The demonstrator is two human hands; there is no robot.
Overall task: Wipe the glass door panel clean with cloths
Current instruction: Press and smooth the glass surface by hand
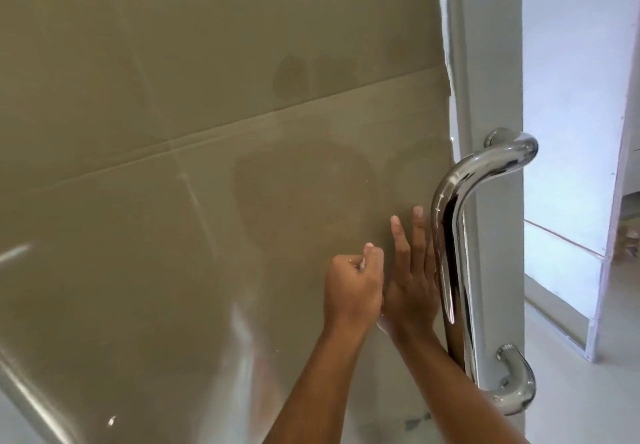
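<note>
I am flattening my released right grip on the brown-backed glass door panel, likely steadying it, while my left grip is clenching a small whitish scrap.

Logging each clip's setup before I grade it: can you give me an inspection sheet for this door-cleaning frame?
Surface: glass door panel, smeared and streaked, with brown cardboard behind it.
Job's things: no cloth plainly seen; small pale item in the left fist, too small to identify.
Clutter: nothing seen.
Grippers: left hand curled round the small pale item; right hand flat on the glass, fingers straight, beside the chrome pull handle.
Cables: nothing seen.
Surroundings: grey door frame; pale wall and floor beyond the opening.
</note>
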